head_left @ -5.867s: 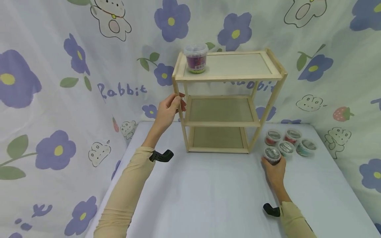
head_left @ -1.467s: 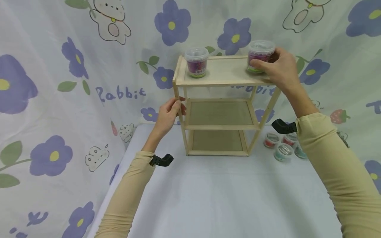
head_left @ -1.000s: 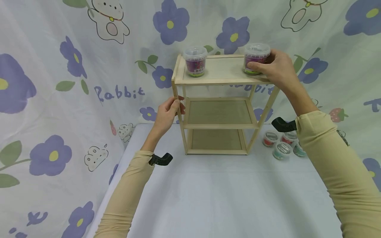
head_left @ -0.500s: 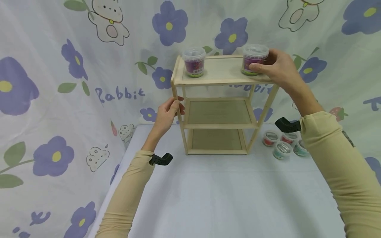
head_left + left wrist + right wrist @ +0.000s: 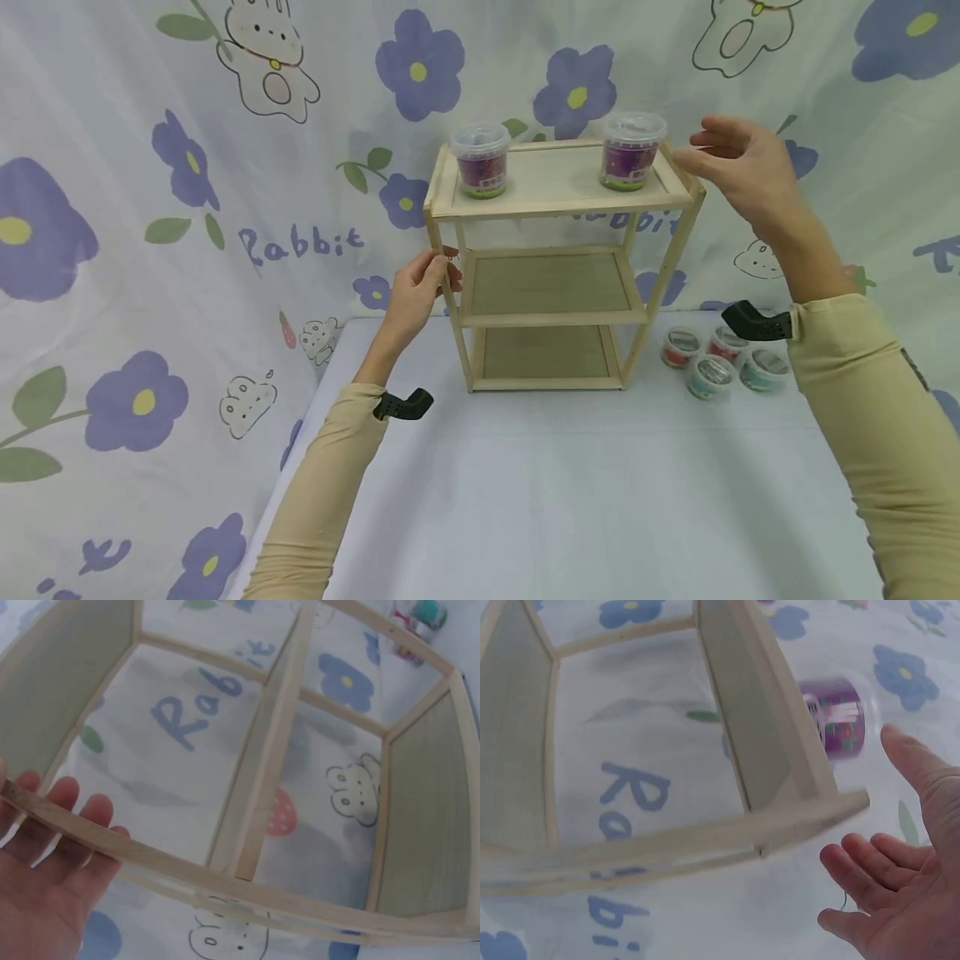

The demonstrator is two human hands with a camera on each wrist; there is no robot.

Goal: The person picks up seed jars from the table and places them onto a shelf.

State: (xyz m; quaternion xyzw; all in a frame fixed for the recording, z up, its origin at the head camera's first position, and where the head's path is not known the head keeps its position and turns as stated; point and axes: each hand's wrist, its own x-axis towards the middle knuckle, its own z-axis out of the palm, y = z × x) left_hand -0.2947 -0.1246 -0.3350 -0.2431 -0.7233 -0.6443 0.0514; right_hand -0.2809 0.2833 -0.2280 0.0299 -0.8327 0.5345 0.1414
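A three-tier wooden shelf (image 5: pixel 555 318) stands at the back of the table. My left hand (image 5: pixel 414 293) grips its left front post, and in the left wrist view the fingers (image 5: pixel 96 810) curl over that post. On the top tier sit two clear-lidded plastic tubs with purple labels: one tub (image 5: pixel 482 162) at the left end, another tub (image 5: pixel 632 154) at the right end. My right hand (image 5: pixel 750 171) is in the air just right of the right tub, apart from it, fingers loosely spread and holding nothing. The right wrist view shows the same tub (image 5: pixel 838 716) beyond the thumb.
Several small lidded tubs, among them a red one (image 5: pixel 681 347) and a teal one (image 5: pixel 709 377), stand together on the white table (image 5: pixel 540 483), right of the shelf's foot. A flower-and-rabbit patterned cloth (image 5: pixel 150 333) hangs behind and at the sides.
My right hand took a tub from the group on the table to the top tier's right end, let it go and drew away rightward. My left hand keeps its grip on the post.
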